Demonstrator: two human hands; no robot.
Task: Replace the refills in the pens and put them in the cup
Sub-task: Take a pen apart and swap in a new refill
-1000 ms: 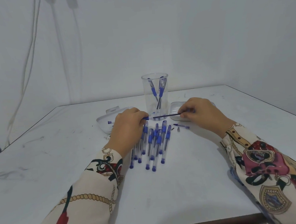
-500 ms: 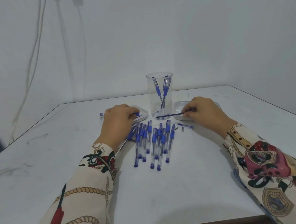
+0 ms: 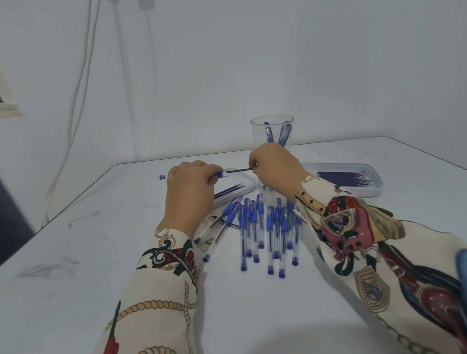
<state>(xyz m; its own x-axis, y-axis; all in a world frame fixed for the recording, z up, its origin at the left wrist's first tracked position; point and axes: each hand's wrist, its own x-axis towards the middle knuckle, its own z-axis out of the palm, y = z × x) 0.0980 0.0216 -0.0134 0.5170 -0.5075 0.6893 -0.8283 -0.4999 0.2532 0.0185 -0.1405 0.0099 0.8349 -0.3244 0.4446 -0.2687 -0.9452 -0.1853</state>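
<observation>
Dark and thin, the refill (image 3: 239, 170) lies level between the hands, its long axis running left to right, the right hand (image 3: 275, 167) pinching its outer end while the left hand (image 3: 191, 185) grips the pen (image 3: 219, 174) it enters.

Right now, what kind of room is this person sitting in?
Probably a plain workroom set up for one small job, not a home desk. There is a bare white table, a bare wall with cables hanging down it, and only pens, refill trays and a clear cup.
</observation>
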